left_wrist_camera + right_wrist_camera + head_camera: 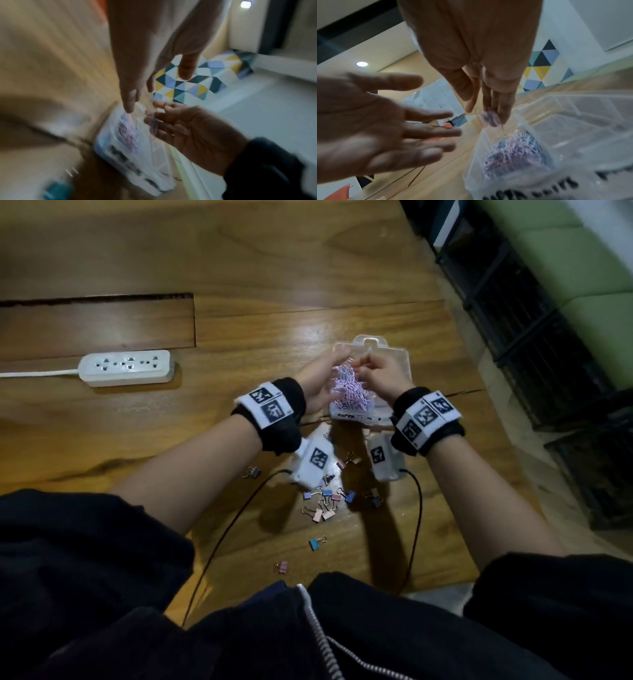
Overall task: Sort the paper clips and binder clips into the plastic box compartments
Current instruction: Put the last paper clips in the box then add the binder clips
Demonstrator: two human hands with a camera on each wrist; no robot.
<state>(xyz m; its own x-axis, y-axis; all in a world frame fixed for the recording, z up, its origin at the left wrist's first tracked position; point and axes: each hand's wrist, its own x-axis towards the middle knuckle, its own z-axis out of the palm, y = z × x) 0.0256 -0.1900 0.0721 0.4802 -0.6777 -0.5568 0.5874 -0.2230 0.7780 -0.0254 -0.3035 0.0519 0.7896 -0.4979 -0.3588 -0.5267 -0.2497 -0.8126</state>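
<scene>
White power strip (pixel 127 368) on wooden table (pixel 308 268), green sofa (pixel 561 258), black cables (pixel 226 529)

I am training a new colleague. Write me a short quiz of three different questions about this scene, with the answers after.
1. True or false: the binder clips already lie in the box.
2. Multiple choice: what fills the box's left compartment? A) paper clips B) coins C) batteries
3. Fill in: the right hand pinches a few ____ over the box, while the left hand is open beside it.

Key
1. False; they lie loose on the table, nearer the person than the box.
2. A
3. paper clips
</scene>
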